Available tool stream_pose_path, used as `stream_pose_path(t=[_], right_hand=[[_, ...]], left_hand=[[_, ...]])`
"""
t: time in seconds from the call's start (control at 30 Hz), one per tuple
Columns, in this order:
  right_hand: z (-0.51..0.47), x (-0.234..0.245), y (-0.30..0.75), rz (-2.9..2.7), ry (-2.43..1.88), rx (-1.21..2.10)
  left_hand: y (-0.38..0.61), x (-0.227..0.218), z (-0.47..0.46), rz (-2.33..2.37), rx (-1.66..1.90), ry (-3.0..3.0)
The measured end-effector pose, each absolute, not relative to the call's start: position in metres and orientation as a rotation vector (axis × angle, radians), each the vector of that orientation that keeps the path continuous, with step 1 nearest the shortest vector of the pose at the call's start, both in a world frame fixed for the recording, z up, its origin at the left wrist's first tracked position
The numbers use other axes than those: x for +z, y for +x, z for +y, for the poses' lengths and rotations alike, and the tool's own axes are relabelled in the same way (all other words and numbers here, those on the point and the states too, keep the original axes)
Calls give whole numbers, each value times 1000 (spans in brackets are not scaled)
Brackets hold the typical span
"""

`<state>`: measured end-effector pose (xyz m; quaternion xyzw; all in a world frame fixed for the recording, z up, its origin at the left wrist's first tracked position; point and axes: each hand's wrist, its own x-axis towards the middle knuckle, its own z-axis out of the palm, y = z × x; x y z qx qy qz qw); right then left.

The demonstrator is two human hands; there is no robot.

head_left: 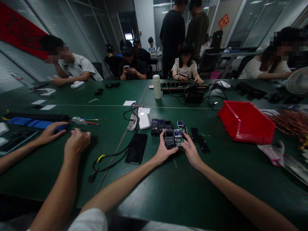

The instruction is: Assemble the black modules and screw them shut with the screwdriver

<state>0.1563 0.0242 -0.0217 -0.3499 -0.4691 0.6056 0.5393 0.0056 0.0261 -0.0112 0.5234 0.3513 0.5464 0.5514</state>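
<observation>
Above the green table, my left hand point(164, 150) is closed around the left side of a small black device case point(169, 143) with a dark window. My right hand point(191, 149) grips the right edge of a green circuit board point(178, 141) with a small square screen, held side by side with the case. Whether case and board are joined, I cannot tell. Just beyond my fingers stand several black boxed modules point(154, 127). Another small screen board point(180, 124) sits behind my right hand. To its right lie flat black plates point(201, 140).
A black phone point(136, 148), a cable point(108, 155) and a white power bank point(144, 120) lie left of my hands. A red bin point(250, 126) and gloves point(276, 155) are at right. A co-worker's hands point(76, 141) work beside me; a bottle point(157, 86) stands ahead.
</observation>
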Motion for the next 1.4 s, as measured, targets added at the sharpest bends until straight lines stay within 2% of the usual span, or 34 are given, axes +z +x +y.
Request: stream_pose_path(t=[0.7,1.4], right_hand=[[29,-33,156,-1050,-853,1345],[24,-25,154,-1092,-870,1333]], left_hand=[[3,-20,30,900,1248,1228],[4,-17,27,917,1268,1218]])
